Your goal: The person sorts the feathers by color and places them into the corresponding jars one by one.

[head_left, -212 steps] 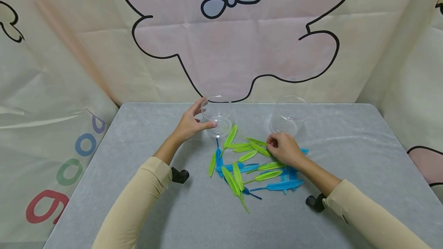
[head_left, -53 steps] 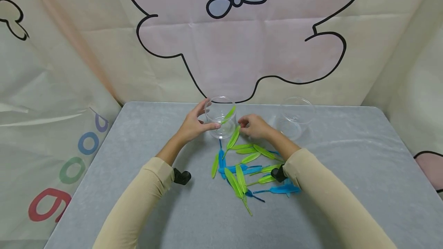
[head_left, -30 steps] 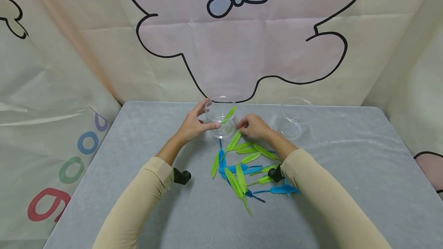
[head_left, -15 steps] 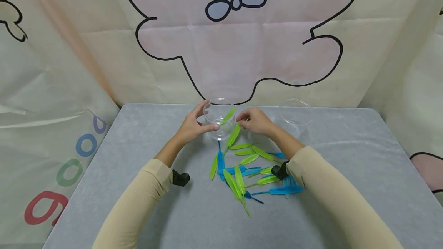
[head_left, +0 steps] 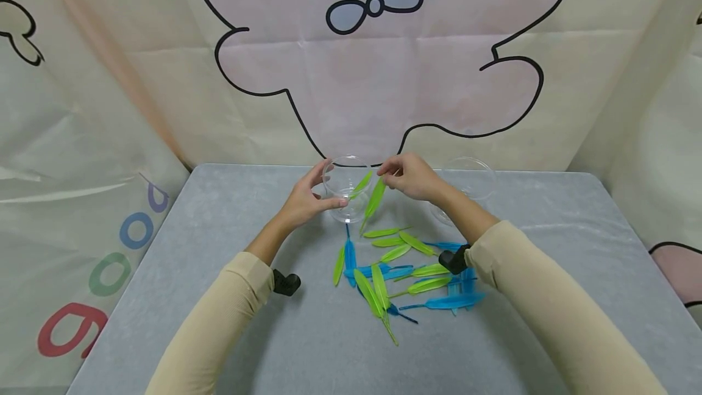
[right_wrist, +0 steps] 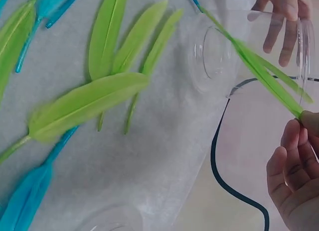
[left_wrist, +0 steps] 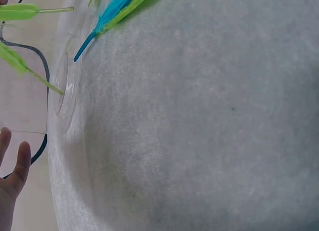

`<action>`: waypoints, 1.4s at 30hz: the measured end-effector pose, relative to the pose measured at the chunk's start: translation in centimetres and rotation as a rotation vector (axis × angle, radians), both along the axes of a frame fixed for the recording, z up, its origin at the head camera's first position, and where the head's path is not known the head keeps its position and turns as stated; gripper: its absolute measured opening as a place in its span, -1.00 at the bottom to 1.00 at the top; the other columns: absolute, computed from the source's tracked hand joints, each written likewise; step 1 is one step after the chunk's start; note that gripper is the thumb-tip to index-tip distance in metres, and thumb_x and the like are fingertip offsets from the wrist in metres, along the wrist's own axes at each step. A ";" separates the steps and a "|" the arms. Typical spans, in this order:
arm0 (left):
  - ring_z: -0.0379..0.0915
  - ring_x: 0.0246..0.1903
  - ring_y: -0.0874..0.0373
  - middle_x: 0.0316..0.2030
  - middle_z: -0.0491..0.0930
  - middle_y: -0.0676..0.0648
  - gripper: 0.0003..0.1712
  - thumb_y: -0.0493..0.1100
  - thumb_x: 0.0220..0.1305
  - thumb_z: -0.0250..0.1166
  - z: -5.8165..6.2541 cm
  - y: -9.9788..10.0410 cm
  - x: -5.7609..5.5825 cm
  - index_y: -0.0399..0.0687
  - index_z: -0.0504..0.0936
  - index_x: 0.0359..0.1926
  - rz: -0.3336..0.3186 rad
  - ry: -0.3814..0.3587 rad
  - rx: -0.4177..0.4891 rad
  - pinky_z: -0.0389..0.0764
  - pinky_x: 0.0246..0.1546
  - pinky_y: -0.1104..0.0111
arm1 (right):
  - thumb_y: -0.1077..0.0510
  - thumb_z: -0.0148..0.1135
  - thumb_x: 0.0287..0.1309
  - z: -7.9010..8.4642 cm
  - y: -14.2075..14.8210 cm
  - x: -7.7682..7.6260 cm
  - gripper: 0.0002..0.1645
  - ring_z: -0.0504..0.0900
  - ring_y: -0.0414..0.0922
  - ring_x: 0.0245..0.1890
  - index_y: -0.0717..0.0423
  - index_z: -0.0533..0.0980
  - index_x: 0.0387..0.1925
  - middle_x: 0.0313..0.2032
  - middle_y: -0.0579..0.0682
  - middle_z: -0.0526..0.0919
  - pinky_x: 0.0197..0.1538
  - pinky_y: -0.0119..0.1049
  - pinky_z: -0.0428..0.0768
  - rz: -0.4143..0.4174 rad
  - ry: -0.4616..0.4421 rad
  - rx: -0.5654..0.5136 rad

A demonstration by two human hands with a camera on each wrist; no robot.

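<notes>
My left hand point(head_left: 307, 199) holds a clear plastic cup point(head_left: 339, 186) upright on the table, thumb in front and fingers behind. A green feather point(head_left: 362, 183) leans inside that cup. Just right of the rim, my right hand point(head_left: 412, 177) pinches another green feather point(head_left: 375, 201) by its tip, its quill hanging down beside the cup. In the right wrist view this pinched feather point(right_wrist: 264, 79) overlaps the cup wall. The left wrist view shows spread left fingers point(left_wrist: 21, 166) against the cup's side.
A second clear cup point(head_left: 476, 185) stands at the back right, partly behind the right forearm. Several green feathers point(head_left: 428, 285) and blue feathers point(head_left: 444, 302) lie loosely scattered mid-table. A printed cloth point(head_left: 439, 78) hangs behind the table's back edge.
A green feather has come to be inside the left cup. My right hand came left from the pile, took the feather by the cup and raised it. My left hand stays on the cup.
</notes>
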State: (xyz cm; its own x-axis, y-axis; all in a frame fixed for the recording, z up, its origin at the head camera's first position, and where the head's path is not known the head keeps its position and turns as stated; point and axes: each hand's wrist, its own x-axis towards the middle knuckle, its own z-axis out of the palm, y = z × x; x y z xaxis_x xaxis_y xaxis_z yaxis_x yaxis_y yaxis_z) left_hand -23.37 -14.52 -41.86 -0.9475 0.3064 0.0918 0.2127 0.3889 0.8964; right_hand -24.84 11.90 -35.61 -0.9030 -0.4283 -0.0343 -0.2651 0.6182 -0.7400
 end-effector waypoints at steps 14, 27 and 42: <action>0.23 0.38 -0.03 0.46 0.24 -0.03 0.14 -0.05 0.07 0.56 0.0 -0.1 0.0 0.16 0.07 0.56 0.002 0.018 -0.019 0.47 0.14 -0.10 | 0.30 0.15 0.34 2.6 0.5 -0.5 -0.79 0.64 0.05 -0.23 0.26 0.64 -0.08 -0.20 0.15 0.69 -0.21 -0.21 0.53 0.012 0.026 0.011; 0.16 0.40 -0.19 0.46 0.20 -0.22 0.08 -0.22 0.15 0.50 3.3 0.5 1.9 -0.10 0.04 0.56 -0.018 -0.019 -0.005 0.40 0.18 -0.18 | 0.34 0.17 0.29 5.5 0.6 -0.9 -0.79 0.66 0.06 -0.26 0.32 0.64 -0.10 -0.23 0.17 0.70 -0.26 -0.30 0.54 0.010 0.100 -0.003; 0.15 0.40 -0.23 0.45 0.20 -0.27 0.05 -0.26 0.17 0.47 4.1 0.6 2.2 -0.14 0.05 0.55 -0.025 -0.016 0.009 0.38 0.18 -0.22 | 0.33 0.15 0.33 9.4 0.8 -1.6 -0.77 0.63 0.03 -0.22 0.31 0.63 -0.07 -0.16 0.20 0.66 -0.23 -0.33 0.50 -0.014 0.097 0.002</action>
State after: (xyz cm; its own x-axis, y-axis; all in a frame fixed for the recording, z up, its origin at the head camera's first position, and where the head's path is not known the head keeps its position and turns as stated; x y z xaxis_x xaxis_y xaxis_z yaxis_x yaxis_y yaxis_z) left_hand -21.14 -13.95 -37.79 -0.9409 0.3293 0.0793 0.2076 0.3756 0.9032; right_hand -26.40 12.73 -26.23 -0.9078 -0.4160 0.0526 -0.3269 0.6236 -0.7101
